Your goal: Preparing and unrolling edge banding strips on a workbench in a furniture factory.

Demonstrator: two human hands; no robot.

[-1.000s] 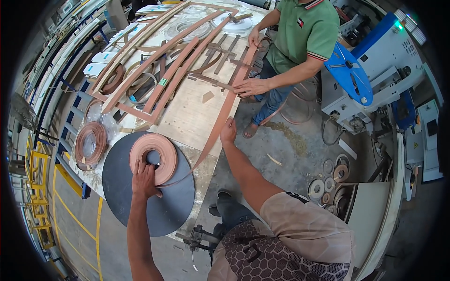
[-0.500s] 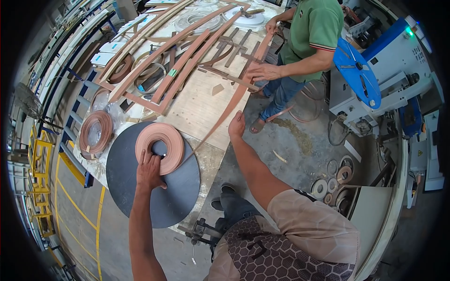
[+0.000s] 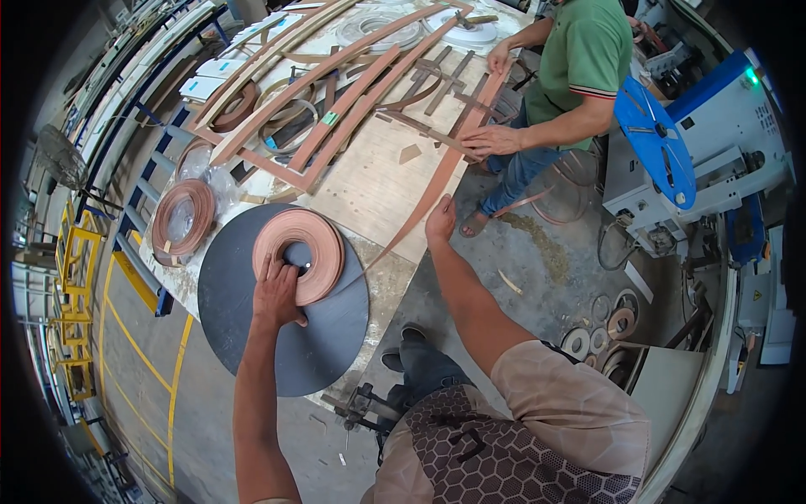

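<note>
Left of the left fingers (image 3: pixel 270 267) lies a spare coil (image 3: pixel 162 223); under and around them shows the dark disc (image 3: pixel 332 336). These fingers, loosely spread, rest on the near left side of the coil (image 3: pixel 326 244), tips reaching toward its hole. Right of them the strip (image 3: pixel 445 175) leads off across the surface (image 3: pixel 403 244). The right fingers (image 3: pixel 445 203) are part curled at its near edge; I cannot tell whether they pinch it. Beyond them are a co-worker's near hand (image 3: pixel 494 141) and far hand (image 3: pixel 499 57), both at the strip. I judge one length is off; most remains wound.
</note>
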